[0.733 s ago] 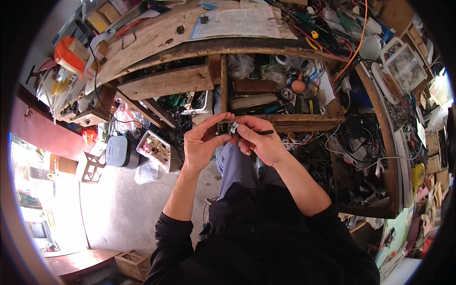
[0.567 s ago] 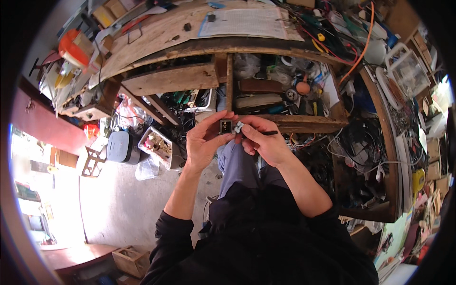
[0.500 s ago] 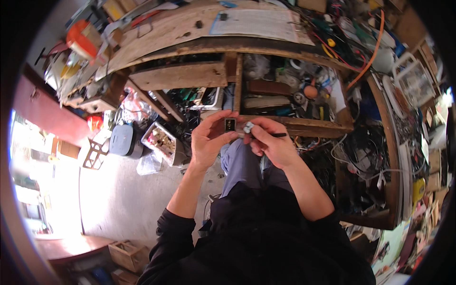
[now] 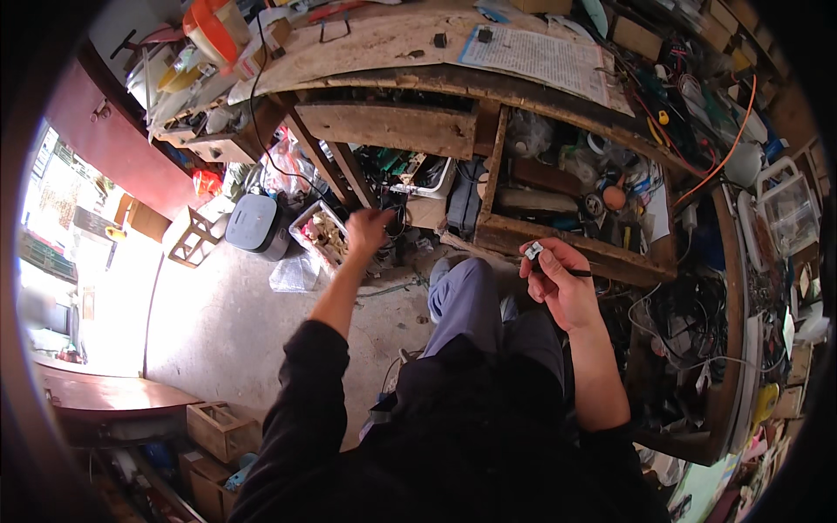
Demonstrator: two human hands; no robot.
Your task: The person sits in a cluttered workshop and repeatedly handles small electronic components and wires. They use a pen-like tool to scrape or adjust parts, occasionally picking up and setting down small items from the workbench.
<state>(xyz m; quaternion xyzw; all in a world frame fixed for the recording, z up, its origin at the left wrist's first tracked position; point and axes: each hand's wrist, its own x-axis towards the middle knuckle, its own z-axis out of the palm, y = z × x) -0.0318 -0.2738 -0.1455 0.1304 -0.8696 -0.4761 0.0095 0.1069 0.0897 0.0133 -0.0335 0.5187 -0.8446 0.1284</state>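
Upper right, a sheet [image 4: 542, 63] lies on the tabletop [image 4: 370, 59], a drawer [image 4: 510, 234] below; left of centre, a bin [image 4: 253, 225] stands on the floor [image 4: 218, 322].

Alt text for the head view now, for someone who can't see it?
A person's right hand holds a small pale part and a dark stick-like piece, while the left hand, its grip unclear, is beside a bin of small pieces. A cluttered wooden workbench with an open drawer stands in front.

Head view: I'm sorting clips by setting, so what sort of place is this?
Probably a cluttered repair workshop: a worn wooden workbench, an open, crammed drawer and tangled black cables suggest it.
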